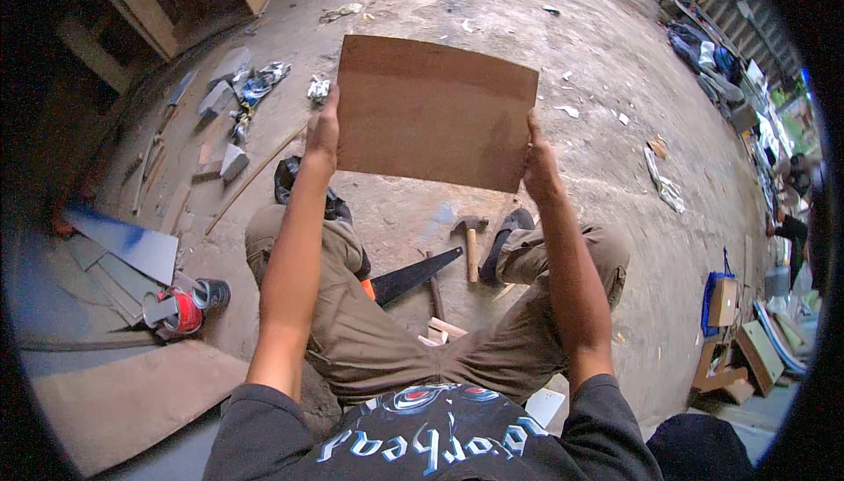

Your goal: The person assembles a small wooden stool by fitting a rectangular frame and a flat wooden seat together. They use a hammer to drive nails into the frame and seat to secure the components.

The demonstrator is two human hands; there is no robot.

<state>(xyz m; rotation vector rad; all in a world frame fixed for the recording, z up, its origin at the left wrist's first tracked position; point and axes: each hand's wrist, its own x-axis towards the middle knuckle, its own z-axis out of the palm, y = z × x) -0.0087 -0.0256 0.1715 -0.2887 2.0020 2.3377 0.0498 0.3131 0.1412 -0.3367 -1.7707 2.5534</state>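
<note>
A flat brown rectangular wooden board (437, 114) is held up in front of me, over the floor beyond my knees. My left hand (323, 134) grips its left edge and my right hand (540, 160) its right edge, with fingers partly hidden behind it. Between my legs, a handsaw (413, 276) with a dark blade and an orange handle part lies on the ground. Right of its tip rests a hammer (472, 248) with a wooden handle. Small wood pieces (444, 330) lie closer to my lap.
Grey blocks (214, 99) and sticks (255, 178) lie on the left floor. Red and dark cans (183, 312) stand near a large brown sheet (132, 393). Wood offcuts (758, 353) and a blue bag (710, 303) sit at the right. Another person (798, 208) is at the far right edge.
</note>
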